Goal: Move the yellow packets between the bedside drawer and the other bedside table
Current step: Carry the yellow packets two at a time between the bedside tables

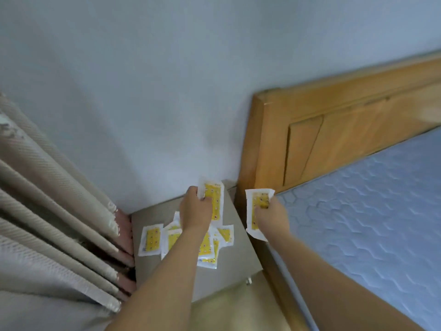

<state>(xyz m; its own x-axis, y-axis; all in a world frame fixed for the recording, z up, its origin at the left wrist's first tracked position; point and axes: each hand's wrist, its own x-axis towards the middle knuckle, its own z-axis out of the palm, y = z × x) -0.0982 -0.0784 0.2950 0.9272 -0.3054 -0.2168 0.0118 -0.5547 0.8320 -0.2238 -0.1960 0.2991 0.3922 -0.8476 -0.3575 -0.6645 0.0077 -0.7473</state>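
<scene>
grey bedside tabletop wedged in the corner, messy overlapping pile of yellow packets lying flat on it

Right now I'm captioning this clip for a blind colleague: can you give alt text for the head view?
Each hand holds a yellow packet, left hand and right hand, above a grey bedside table where more yellow packets lie in a loose pile. Beige curtains hang left; a wooden headboard and blue mattress are right.

The counter is hemmed in by curtain folds on its left, the wall behind and the wooden headboard on its right; only its near side stands open. Scattered yellow packets cover its middle; bare strips remain along the front and right edges.
</scene>
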